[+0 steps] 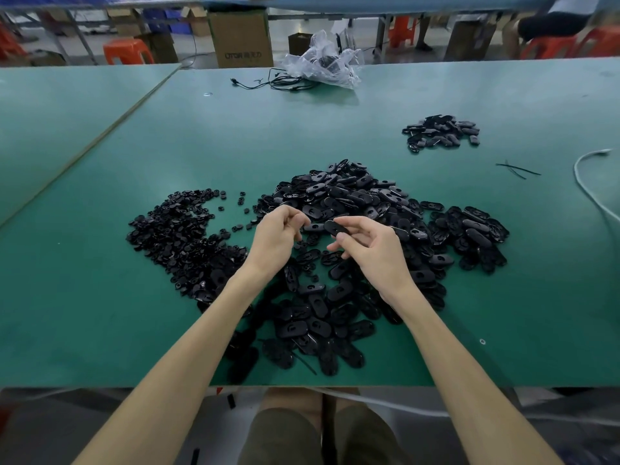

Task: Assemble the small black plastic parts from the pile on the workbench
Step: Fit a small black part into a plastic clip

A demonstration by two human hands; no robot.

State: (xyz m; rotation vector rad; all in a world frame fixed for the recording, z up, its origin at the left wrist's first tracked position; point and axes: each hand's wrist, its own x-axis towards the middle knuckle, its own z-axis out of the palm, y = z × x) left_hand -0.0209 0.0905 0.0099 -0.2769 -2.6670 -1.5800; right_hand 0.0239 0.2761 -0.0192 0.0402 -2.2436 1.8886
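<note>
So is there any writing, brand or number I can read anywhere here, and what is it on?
"OTOR": on the front of the cardboard box behind the bench; the last letter looks reversed.
Characters right after it on the same box: too blurred to read.
Black parts and plastic bag: no readable text.
</note>
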